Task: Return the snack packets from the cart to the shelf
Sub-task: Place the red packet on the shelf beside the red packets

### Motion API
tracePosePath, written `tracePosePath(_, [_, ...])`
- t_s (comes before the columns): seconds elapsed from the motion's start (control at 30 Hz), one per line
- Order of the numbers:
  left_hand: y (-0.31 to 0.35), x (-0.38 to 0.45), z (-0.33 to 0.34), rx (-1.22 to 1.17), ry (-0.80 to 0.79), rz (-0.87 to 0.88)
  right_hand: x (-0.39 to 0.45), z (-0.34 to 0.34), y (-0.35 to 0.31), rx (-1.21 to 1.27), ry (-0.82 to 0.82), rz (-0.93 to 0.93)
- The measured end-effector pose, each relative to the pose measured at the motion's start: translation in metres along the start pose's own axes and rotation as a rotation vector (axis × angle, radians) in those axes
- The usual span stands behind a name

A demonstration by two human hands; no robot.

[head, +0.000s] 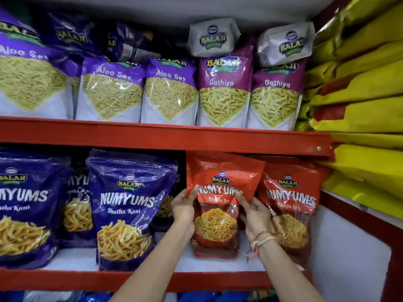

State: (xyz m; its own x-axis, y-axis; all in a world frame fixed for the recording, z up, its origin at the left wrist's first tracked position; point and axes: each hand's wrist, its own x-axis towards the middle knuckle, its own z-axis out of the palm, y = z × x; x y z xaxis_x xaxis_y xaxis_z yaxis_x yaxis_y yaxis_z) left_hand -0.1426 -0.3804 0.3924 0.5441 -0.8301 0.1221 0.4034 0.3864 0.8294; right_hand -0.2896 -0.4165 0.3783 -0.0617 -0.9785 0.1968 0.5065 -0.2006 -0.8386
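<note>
Seating red Bhujia Sev packet upright on lower shelf, toward its right end.

Gripping packet from both sides: left hand clamping the left edge, thumb over the front; right hand pressing the right edge, fingers curled behind. Standing just beside a matching red packet at the right end, apart from the purple Bhatha Kani packet further left. Showing, through the clear lower window, thin orange sev filling the bottom half. Risking a forward topple off the front edge on release, the top-heavy pouch apparently leaning outward at its top under the red upper shelf rail. Also risking nudging the neighbouring red packet sideways and crushing the brittle contents by squeezing.
</note>
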Motion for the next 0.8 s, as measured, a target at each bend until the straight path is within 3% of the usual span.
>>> tracePosePath(0.27, [-0.016,0.020,-0.015,0.164,-0.039,0.033,0.015,-0.011,0.016,-0.145,-0.097,0.000])
tracePosePath(0.53, [-0.035,-0.015,-0.053,0.457,-0.203,-0.145,-0.008,-0.045,0.039,-0.223,-0.115,0.265])
tracePosePath(0.8, [-0.011,-0.053,-0.070,0.535,-0.350,-0.145,-0.049,-0.053,0.023,-0.500,-0.210,0.235])
